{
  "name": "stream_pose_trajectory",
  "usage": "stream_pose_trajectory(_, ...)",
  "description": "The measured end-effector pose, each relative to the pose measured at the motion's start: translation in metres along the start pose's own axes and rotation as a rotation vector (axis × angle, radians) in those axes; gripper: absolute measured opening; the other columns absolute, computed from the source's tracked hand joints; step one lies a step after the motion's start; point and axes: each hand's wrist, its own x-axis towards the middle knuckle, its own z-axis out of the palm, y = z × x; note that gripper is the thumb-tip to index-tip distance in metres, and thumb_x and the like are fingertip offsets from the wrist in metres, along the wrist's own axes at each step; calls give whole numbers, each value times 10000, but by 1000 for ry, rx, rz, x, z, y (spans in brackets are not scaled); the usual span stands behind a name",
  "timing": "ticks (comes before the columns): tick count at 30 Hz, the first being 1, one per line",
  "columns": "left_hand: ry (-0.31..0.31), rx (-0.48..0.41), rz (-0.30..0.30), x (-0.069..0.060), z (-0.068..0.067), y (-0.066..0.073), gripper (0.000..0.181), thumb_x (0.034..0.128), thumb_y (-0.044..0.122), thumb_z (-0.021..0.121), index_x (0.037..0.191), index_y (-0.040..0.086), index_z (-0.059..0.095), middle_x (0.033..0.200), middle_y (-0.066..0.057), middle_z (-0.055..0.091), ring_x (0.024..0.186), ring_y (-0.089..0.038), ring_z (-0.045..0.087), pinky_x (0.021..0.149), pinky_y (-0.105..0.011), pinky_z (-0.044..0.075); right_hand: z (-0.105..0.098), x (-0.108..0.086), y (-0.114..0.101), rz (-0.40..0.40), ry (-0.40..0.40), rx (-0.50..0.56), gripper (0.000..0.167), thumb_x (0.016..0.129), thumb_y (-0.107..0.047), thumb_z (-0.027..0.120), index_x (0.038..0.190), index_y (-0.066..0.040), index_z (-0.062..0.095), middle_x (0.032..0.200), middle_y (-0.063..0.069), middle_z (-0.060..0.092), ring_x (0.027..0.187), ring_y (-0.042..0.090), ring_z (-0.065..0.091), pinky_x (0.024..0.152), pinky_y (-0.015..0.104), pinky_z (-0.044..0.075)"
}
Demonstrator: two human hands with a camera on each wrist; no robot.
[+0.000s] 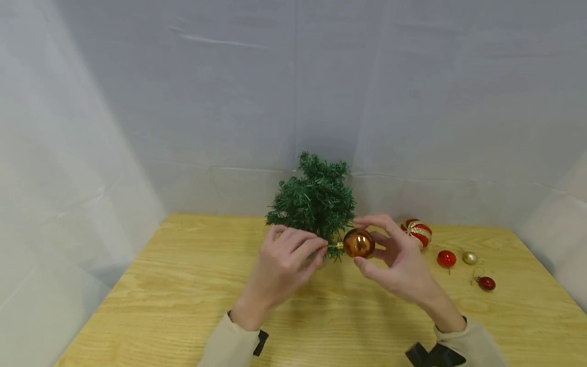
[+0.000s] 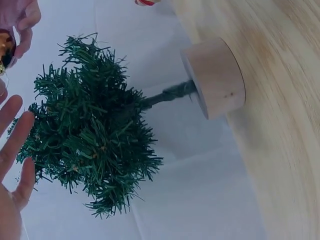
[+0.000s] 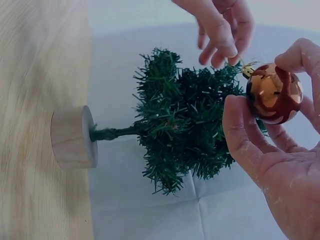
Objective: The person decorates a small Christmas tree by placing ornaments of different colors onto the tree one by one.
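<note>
A shiny copper-coloured bauble (image 1: 359, 243) with a gold cap is held by the fingers and thumb of my right hand (image 1: 398, 257). My left hand (image 1: 288, 260) pinches the thin hanging loop that runs from the bauble's cap. Both hands are in front of a small artificial Christmas tree (image 1: 316, 196). In the right wrist view the bauble (image 3: 275, 93) sits between thumb and fingertips, near the tree's upper branches. The tree stands upright on a round wooden base (image 2: 216, 77), which the hands hide in the head view.
To the right on the wooden table (image 1: 183, 275) lie a red-and-gold striped bauble (image 1: 417, 233), a red bauble (image 1: 446, 258), a small gold bauble (image 1: 470, 257) and a dark red bauble (image 1: 486, 283). A pale cloth backdrop (image 1: 229, 102) hangs behind the tree.
</note>
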Motion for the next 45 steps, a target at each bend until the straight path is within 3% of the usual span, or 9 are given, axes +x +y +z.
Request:
stream_pose_trajectory(5, 19, 53, -9, -1, -1, 0, 67, 918, 208, 737, 944, 173, 788, 903, 49, 773, 803, -111, 704, 867, -422, 532, 3, 0, 3, -19, -21, -105, 447, 820, 187, 664, 1213, -23, 625, 1252, 97, 520, 1057, 122, 632, 829, 275, 616)
stream_pose_trajectory(12, 31, 68, -24, -2, -1, 1, 98, 949, 214, 697, 946, 180, 789, 886, 54, 771, 792, -112, 701, 881, -445, 534, 8, 1, 7, -50, 1, -301, 332, 814, 113, 718, 1043, -91, 592, 1184, 98, 643, 882, 68, 646, 629, 243, 599)
stream_pose_trajectory(17, 44, 43, -30, -2, 1, 2, 75, 928, 209, 721, 938, 175, 788, 877, 50, 771, 778, -108, 704, 866, -435, 536, 11, 5, 9, -166, 29, -463, 271, 814, 75, 734, 1007, -79, 622, 1019, 58, 691, 684, 27, 563, 532, 163, 491)
stream_pose_trajectory(22, 62, 53, -12, -1, 3, 4, 58, 887, 212, 756, 921, 177, 787, 871, 50, 776, 760, -96, 702, 851, -426, 542, 14, 8, 12, -326, 23, -582, 295, 790, 58, 800, 1031, -85, 708, 970, 43, 689, 746, 74, 626, 623, 122, 504)
stream_pose_trajectory(29, 78, 80, 15, 0, 6, 6, 106, 932, 215, 694, 917, 184, 794, 858, 59, 773, 747, -93, 698, 826, -383, 534, 15, 8, 15, -430, -1, -636, 46, 971, -135, 706, 988, -122, 747, 994, 22, 682, 724, 66, 612, 651, 121, 486)
stream_pose_trajectory(31, 87, 81, 27, 0, 7, 6, 115, 935, 210, 683, 921, 181, 794, 858, 59, 771, 745, -93, 696, 793, -346, 531, 15, 8, 15, -427, -1, -644, 158, 1027, -209, 620, 974, -127, 744, 983, 15, 686, 715, 60, 615, 648, 122, 493)
stream_pose_trajectory(40, 83, 58, -10, 3, 6, 6, 86, 904, 178, 710, 904, 156, 793, 851, 39, 770, 747, -117, 697, 718, -294, 525, 17, 11, 12, -422, 40, -668, 127, 904, 4, 712, 977, -100, 703, 931, -5, 686, 685, 38, 585, 607, 125, 463)
stream_pose_trajectory(43, 59, 59, -42, 5, 3, 7, 57, 877, 175, 739, 899, 161, 790, 856, 37, 766, 765, -136, 699, 726, -316, 531, 17, 13, 10, -431, 53, -702, 35, 970, -91, 673, 968, -98, 707, 947, 0, 704, 766, 94, 657, 668, 178, 522)
stream_pose_trajectory(45, 48, 69, -53, 6, 1, 7, 55, 880, 180, 736, 892, 166, 787, 860, 38, 763, 776, -142, 701, 734, -326, 535, 16, 15, 9, -451, 53, -721, 170, 1028, -195, 604, 944, -95, 714, 939, 8, 706, 793, 121, 665, 690, 209, 539)
